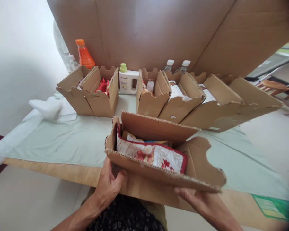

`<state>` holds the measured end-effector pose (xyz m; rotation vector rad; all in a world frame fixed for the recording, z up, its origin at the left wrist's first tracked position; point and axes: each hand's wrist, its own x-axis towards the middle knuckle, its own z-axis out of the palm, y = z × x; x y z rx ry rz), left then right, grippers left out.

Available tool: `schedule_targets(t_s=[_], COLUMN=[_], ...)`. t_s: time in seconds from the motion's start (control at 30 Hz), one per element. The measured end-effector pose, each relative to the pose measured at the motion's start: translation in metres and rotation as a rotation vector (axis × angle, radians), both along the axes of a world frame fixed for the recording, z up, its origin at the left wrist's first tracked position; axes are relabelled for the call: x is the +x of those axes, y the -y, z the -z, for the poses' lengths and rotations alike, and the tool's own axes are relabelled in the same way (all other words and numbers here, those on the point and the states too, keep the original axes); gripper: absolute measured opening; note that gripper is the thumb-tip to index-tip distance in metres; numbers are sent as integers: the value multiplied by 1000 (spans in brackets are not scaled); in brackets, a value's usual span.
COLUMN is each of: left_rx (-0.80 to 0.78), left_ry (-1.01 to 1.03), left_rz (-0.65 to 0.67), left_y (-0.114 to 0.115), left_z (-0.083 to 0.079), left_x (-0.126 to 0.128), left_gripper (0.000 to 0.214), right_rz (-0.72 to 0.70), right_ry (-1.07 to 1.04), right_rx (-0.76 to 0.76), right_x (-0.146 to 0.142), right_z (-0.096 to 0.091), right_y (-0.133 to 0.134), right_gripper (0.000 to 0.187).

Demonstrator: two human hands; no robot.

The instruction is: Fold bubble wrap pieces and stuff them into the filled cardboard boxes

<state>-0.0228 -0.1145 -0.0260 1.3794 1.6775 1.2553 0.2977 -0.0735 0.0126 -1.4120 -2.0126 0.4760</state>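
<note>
Backdrop: brown cardboard panel [146, 35] stood at the far side of your counter [60, 169]; white wall [12, 48] at the left.
Covering: pale green cloth [69, 138], spread over most of the counter, short of its near edge.
Back row, left: two open cardboard boxes [104, 104], touching; red packet [102, 86] in one, orange bottle [85, 57] behind.
Back row, middle: white jug [128, 82] with a yellow-green cap, between the box groups.
Back row, right: more open boxes [149, 106], side by side; two white-capped bottles [169, 65] behind.
Wrapping: white plastic wrap [47, 108], on the counter at your left.
Front box [144, 171]: open cardboard, slanted at the counter's near edge, right end closer to you.
Pouch [149, 152]: red-edged, inside the front box, other packets behind it.
Left hand [109, 186]: your grip was clasping the front box's near left corner.
Right hand [203, 200]: your grip was clasping its near right end, some fingers hidden.
</note>
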Motion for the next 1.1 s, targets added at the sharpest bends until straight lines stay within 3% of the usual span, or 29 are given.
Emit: schedule_targets(t_s=[0.1,0.2,0.27,0.37,0.47,0.53,0.7,0.83,0.97,1.1], left_rx=[43,41,10,-50,-96,-92,35,121,193,232], left_ry=[-134,-412,-517,-597,-659,-733,-897,-1108,-1183,-1226], left_rz=[96,239,283,300,318,338,392,445,527,635], left_y=[-45,-96,-117,-119,-97,-82,-73,-97,-116,-101], left_z=[-9,-10,-6,2,10,11,3,1,-6,-16], left_x=[1,2,0,-7,-14,-19,-39,-50,-45,-52], left_gripper=[52,64,68,70,64,57,40,28,26,23], right_rz=[-5,204,309,258,188,189,150,60,-1,-129], right_ry=[-52,-99,-92,61,206,252,492,669,761,745], right_rx=[-42,-7,-3,37,147,198,263,192,138,123], right_x=[-8,-5,-3,-1,3,5,7,6,3,5], right_z=[2,14,30,59,83,88,64,41,27,21], right_y=[-42,-82,-95,-93,-84,-80,-79,-91,-104,-85], right_gripper=[44,50,50,47,44,43,42,33,30,22])
